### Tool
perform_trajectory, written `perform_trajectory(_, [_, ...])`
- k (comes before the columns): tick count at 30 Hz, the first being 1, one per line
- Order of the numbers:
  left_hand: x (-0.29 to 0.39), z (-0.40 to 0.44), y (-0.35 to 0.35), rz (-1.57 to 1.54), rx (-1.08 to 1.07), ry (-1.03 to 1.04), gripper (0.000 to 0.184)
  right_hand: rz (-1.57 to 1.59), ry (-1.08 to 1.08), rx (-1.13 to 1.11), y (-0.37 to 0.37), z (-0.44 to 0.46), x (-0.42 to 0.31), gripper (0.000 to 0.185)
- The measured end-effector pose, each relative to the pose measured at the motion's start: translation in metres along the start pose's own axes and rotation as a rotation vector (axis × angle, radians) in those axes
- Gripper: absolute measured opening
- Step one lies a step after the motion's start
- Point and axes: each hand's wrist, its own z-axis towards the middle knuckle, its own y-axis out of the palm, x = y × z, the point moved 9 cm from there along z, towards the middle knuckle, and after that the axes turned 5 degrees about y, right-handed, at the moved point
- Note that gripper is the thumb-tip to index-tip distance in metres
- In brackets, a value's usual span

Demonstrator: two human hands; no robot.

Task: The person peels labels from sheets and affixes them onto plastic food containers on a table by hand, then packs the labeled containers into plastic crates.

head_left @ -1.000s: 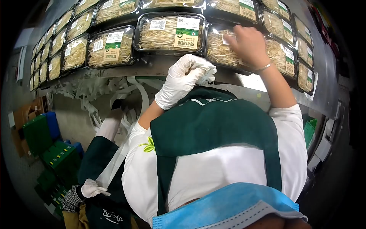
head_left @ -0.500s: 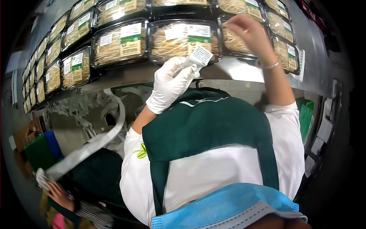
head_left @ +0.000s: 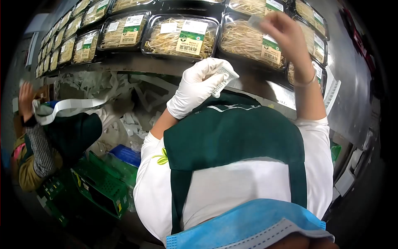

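Note:
My left hand (head_left: 197, 88), in a white glove, grips a small stack of printed labels (head_left: 224, 79) near the table's front edge. Bare and slightly blurred, my right hand (head_left: 282, 31) pinches a small pale label (head_left: 254, 22) by its edge. That label is over the upper part of a clear-lidded black tray of bean sprouts (head_left: 240, 39), which bears one green and tan label, partly behind my fingers. To its left, another sprout tray (head_left: 161, 40) carries a white label and a green and tan one.
Rows of similar packed trays (head_left: 85, 46) cover the metal table (head_left: 352, 99). White label strips (head_left: 331, 96) lie at its right. A co-worker (head_left: 41, 145) at the left holds a pale strip (head_left: 76, 104). Green crates (head_left: 101, 182) and scraps of backing paper are below.
My right hand now shows a label between its fingers, over a tray without a small white one. My left hand has shifted slightly right. The co-worker has moved left and up with the strip.

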Motion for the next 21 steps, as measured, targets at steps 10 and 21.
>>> perform_trajectory(10, [0.011,0.014,-0.008,-0.281,-0.031,0.106,0.019,-1.148,-0.035,0.169,0.012,0.013,0.029,0.032])
perform_trajectory(21, [0.028,0.028,-0.03,-0.04,0.119,0.289,0.004,-0.248,-0.287,0.034,0.045,-0.004,-0.055,0.013])
